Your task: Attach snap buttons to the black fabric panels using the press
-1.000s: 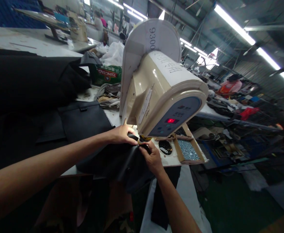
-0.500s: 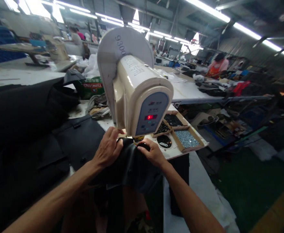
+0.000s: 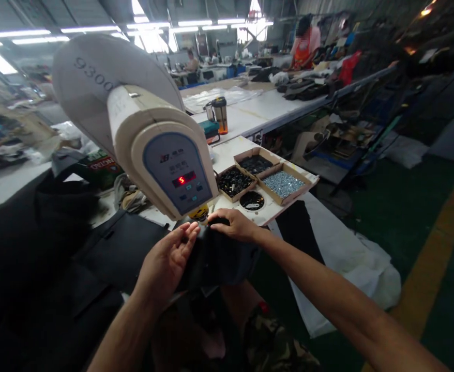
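Observation:
A cream machine head with a blue control panel and a red lit display hangs over the table edge. Under its nose lies a piece of black fabric. My left hand is curled on the fabric's left side, fingertips close to the machine's nose. My right hand presses down on the fabric's top edge right below the nose, fingers closed on it. Both forearms reach in from below.
Cardboard trays of small black and silvery parts sit just right of the machine. A pile of dark garments covers the table at left. Beyond are a long white table with a bottle, and a person in an orange apron.
The view has swung right, so the machine now sits at left. My left hand has slid down along the fabric and turned more on edge; my right hand stays under the nose.

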`<state>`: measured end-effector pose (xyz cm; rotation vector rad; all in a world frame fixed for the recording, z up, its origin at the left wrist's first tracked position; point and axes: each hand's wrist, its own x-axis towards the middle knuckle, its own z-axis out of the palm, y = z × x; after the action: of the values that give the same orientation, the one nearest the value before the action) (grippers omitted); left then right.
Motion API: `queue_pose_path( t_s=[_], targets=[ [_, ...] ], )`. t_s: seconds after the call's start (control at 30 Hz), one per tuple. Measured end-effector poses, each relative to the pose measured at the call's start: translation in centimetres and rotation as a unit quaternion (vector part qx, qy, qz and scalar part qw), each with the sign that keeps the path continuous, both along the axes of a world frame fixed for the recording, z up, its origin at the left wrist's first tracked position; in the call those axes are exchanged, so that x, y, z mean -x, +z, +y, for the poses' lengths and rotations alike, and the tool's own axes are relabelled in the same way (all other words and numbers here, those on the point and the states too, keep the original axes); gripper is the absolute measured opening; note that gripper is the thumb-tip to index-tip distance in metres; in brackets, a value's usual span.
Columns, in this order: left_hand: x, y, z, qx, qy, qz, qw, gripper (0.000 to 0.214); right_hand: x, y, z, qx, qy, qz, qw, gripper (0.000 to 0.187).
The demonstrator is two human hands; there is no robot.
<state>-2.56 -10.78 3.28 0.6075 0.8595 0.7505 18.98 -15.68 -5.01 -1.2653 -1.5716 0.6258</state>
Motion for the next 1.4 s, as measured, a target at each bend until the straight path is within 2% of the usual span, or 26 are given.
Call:
queue_pose_path(
  t_s=[0.1, 0.23, 0.33, 0.47, 0.63, 0.93, 1.1, 1.4],
  targets=[
    [-0.2, 0.2, 0.1, 0.013, -0.005, -0.025, 1.0, 0.029, 0.0, 0.0, 0.0, -0.006, -0.001, -0.007, 1.0, 0.023],
    [-0.4, -0.3, 0.4, -0.019, -0.016, -0.005, 1.0, 0.039, 0.0, -0.3, 0.0, -0.007, 0.001, -0.005, 1.0, 0.023],
    [-0.7, -0.8, 0.5, -0.039, -0.029, 0.012, 0.999, 0.034, 0.1, -0.4, 0.0, -0.004, -0.004, -0.006, 1.0, 0.024],
    [-1.1, -1.9, 0.7, -0.113, -0.03, 0.049, 0.992, 0.024, 0.1, -0.3, 0.0, -0.005, -0.01, -0.006, 1.0, 0.024],
    [-1.2, -3.1, 1.5, -0.177, -0.078, 0.117, 0.974, 0.023, 0.2, -0.2, -0.1, -0.008, -0.011, 0.005, 1.0, 0.024],
    [-1.2, -2.7, 2.0, -0.226, -0.109, 0.195, 0.948, 0.031, 0.3, 0.3, -0.3, 0.003, -0.008, 0.018, 1.0, 0.026],
    [-1.8, -3.1, 2.4, -0.198, -0.125, 0.157, 0.959, 0.027, 0.4, 0.1, -0.3, 0.009, -0.011, 0.018, 1.0, 0.025],
    [-2.1, -2.4, 2.9, -0.217, -0.158, 0.148, 0.952, 0.02, 0.6, 0.0, -0.4, 0.011, -0.013, 0.023, 1.0, 0.025]
  ],
)
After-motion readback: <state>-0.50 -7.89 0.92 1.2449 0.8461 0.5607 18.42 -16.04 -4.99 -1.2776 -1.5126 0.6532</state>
